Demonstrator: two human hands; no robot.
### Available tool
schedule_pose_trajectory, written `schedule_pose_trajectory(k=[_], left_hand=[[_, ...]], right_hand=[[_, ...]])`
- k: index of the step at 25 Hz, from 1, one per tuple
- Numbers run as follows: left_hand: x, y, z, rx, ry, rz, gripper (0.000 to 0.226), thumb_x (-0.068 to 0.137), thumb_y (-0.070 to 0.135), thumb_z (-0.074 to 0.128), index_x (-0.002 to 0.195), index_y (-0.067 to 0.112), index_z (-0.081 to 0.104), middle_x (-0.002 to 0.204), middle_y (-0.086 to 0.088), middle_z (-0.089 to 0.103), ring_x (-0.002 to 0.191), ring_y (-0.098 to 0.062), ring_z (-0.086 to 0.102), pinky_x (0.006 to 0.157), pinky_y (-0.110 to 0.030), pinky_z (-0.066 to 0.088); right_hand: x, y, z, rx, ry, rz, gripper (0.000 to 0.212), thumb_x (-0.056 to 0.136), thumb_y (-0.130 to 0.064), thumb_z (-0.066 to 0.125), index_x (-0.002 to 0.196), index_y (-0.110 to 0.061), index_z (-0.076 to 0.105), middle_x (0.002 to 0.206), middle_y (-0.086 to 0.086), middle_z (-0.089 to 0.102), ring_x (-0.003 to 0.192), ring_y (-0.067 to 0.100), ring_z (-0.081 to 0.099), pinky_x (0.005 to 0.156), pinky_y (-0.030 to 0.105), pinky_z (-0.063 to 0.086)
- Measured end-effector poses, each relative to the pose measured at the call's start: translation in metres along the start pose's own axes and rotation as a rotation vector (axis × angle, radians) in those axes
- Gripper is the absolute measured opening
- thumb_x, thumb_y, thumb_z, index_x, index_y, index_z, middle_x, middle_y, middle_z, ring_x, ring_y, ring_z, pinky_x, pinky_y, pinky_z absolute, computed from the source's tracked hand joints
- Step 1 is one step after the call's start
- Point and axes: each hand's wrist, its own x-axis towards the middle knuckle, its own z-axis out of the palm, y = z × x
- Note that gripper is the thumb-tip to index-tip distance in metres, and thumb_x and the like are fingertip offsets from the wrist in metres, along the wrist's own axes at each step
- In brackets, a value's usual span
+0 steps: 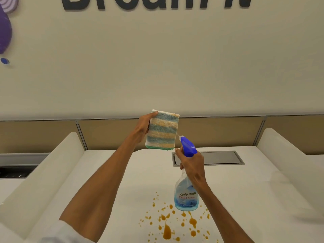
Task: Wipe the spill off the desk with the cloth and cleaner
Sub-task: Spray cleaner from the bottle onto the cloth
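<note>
While the orange-brown spill [177, 223] lies untouched on the white desk [245, 193], splashed in drops and a few larger blots near the front edge, the head view shows both hands raised above it. The left hand [144, 128] holds a folded striped cloth [163, 130] upright, thumb over its top corner, the other fingers hidden behind the fabric; the hold is firm enough to keep the fold flat. The right hand [192, 163] is wrapped around the neck of a glass-cleaner spray bottle [186, 195], blue trigger head [188, 146] aimed at the lower right edge of the cloth, nozzle just beside it. A finger sits at the front of the trigger; whether it is pressed I cannot tell. The bottle hangs in the air directly over the far side of the spill, its base clear of the desk. A grey cable hatch [208, 157] is set into the desk behind the hands. Judgement: the step in hand is wetting the cloth. To do it well, keep the nozzle pointed at the cloth face, not past its edge, so mist does not reach the wall or hatch; wet the broad striped face that will meet the desk; then set the bottle well apart from the blots before wiping.
</note>
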Motion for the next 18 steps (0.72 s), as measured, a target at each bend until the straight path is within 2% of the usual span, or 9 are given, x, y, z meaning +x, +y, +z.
schedule_pose_trajectory(k=[5, 9, 12, 14, 18], left_hand=[[-0.001, -0.001, 0.003, 0.007, 0.005, -0.004, 0.036, 0.09, 0.05, 0.062, 0.098, 0.018, 0.076, 0.093, -0.002, 0.08, 0.078, -0.015, 0.077, 0.069, -0.03, 0.057], [0.0, 0.0, 0.002, -0.005, 0.003, 0.004, 0.038, 0.091, 0.049, 0.062, 0.102, 0.014, 0.075, 0.096, -0.005, 0.08, 0.084, -0.019, 0.076, 0.074, -0.035, 0.059], [0.0, 0.001, 0.002, -0.019, 0.009, 0.013, 0.043, 0.091, 0.047, 0.062, 0.108, 0.01, 0.074, 0.102, -0.008, 0.079, 0.091, -0.024, 0.075, 0.078, -0.037, 0.06], [0.001, 0.002, 0.003, -0.022, 0.015, 0.02, 0.043, 0.092, 0.047, 0.061, 0.109, 0.01, 0.074, 0.103, -0.008, 0.078, 0.092, -0.025, 0.074, 0.079, -0.037, 0.06], [0.001, 0.004, 0.007, -0.025, 0.01, 0.013, 0.04, 0.092, 0.047, 0.062, 0.107, 0.013, 0.074, 0.099, -0.006, 0.079, 0.087, -0.02, 0.075, 0.072, -0.032, 0.059]], right_hand=[[-0.012, 0.002, 0.008, -0.024, -0.145, -0.057, 0.026, 0.088, -0.029, 0.073, 0.101, -0.008, 0.064, 0.076, 0.012, 0.066, 0.058, 0.021, 0.061, 0.064, 0.038, 0.059], [-0.011, 0.011, -0.003, -0.02, -0.017, -0.03, 0.015, 0.088, -0.03, 0.073, 0.088, -0.026, 0.059, 0.067, 0.001, 0.064, 0.054, 0.015, 0.061, 0.06, 0.03, 0.058], [-0.011, 0.022, -0.01, -0.043, 0.05, 0.032, 0.015, 0.089, -0.031, 0.072, 0.088, -0.021, 0.061, 0.063, 0.003, 0.063, 0.051, 0.014, 0.06, 0.061, 0.031, 0.057], [-0.018, 0.026, -0.007, -0.037, -0.029, 0.01, 0.015, 0.088, -0.03, 0.073, 0.088, -0.021, 0.062, 0.065, 0.005, 0.064, 0.053, 0.016, 0.06, 0.062, 0.035, 0.058], [-0.03, 0.031, 0.002, -0.073, -0.165, -0.037, 0.017, 0.087, -0.034, 0.074, 0.09, -0.024, 0.061, 0.07, 0.001, 0.066, 0.053, 0.014, 0.061, 0.061, 0.032, 0.058]])
